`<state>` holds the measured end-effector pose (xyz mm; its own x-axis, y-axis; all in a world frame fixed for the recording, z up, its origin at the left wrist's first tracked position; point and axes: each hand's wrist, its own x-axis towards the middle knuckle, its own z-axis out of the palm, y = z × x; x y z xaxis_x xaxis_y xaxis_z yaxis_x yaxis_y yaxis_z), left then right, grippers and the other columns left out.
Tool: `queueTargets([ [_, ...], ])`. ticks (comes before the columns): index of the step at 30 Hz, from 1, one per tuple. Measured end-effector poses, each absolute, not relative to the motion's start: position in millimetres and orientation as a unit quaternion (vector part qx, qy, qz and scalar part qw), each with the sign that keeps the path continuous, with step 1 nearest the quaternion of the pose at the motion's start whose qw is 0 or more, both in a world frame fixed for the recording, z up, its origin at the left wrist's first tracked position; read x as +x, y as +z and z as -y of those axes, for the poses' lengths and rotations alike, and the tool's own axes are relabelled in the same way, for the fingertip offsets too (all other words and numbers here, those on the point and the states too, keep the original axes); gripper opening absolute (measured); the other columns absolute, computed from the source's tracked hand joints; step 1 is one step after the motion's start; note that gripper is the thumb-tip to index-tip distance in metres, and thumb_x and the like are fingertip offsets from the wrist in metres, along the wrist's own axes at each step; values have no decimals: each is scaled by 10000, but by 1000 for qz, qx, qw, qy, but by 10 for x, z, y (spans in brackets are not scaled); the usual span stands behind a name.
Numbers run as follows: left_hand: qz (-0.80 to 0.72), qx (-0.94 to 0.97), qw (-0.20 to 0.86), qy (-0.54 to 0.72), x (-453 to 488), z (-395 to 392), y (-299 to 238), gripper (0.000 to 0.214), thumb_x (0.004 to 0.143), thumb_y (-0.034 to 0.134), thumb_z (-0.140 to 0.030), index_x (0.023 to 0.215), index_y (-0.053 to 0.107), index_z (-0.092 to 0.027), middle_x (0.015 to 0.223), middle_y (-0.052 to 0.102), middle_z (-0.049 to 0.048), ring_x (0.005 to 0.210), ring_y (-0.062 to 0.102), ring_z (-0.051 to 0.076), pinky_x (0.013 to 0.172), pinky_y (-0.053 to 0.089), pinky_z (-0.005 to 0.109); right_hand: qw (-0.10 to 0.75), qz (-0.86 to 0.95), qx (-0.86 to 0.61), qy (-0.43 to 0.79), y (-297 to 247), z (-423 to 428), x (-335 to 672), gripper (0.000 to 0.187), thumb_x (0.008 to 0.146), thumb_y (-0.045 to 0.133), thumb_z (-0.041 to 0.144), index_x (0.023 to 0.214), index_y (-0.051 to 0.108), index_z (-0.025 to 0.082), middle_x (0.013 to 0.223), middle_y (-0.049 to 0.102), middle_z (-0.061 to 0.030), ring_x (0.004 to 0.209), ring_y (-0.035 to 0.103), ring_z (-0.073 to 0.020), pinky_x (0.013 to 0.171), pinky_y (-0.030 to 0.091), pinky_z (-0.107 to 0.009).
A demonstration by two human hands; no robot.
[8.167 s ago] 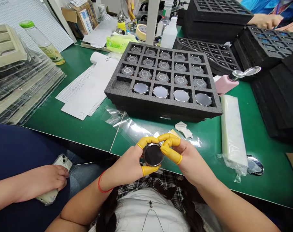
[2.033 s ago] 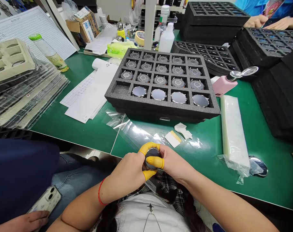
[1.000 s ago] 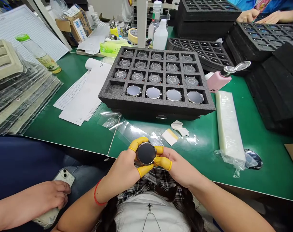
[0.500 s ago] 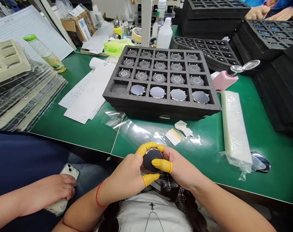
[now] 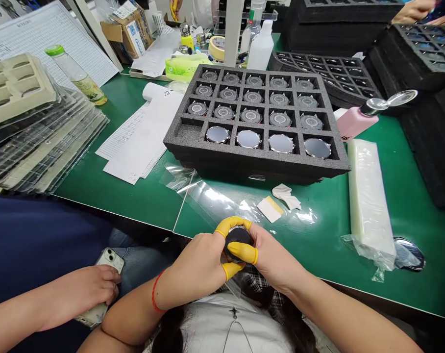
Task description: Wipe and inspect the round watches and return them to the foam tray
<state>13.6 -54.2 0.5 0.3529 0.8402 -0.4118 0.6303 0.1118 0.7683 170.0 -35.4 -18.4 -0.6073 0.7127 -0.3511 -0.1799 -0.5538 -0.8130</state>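
Between both hands, just off the table's front edge, is a round smartwatch case (image 5: 240, 237) with a dark face and a silvery rim. My left hand (image 5: 196, 264), with yellow finger cots, is closed around its left side. My right hand (image 5: 272, 257) grips the right side, its cotted thumb lying across the dark face. Beyond the hands stands a black foam tray (image 5: 222, 153) of watch cases in square compartments. Its front-left compartment (image 5: 188, 128) holds no watch. Four-sided scraps lie nearer: a white and yellow pad (image 5: 270, 209) and a crumpled white cloth (image 5: 286, 196).
On the right are a plastic-wrapped white block (image 5: 371, 196), a round dark disc (image 5: 409, 254) and a pink bottle (image 5: 357, 122). Stacked trays (image 5: 42, 142), papers (image 5: 141, 132) and a drink bottle (image 5: 77, 76) lie left. A neighbour's hand (image 5: 93, 289) rests on a phone (image 5: 112, 259).
The camera view has shifted, so the table's things sit slightly further right. Both hands keep hold of the watch case, and my right thumb has moved slightly across its face.
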Motion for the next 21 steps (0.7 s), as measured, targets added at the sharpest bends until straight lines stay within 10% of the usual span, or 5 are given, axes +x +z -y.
queueTargets([
  [21, -566, 637, 489, 184, 257, 588, -70, 540, 799, 652, -316, 1312, 507, -231, 932, 748, 40, 861, 715, 236, 758, 544, 295, 347, 323, -400, 784, -213, 434, 1747, 168, 781, 695, 339, 871, 669, 199, 853, 665, 0, 814, 588, -154, 709, 439, -247],
])
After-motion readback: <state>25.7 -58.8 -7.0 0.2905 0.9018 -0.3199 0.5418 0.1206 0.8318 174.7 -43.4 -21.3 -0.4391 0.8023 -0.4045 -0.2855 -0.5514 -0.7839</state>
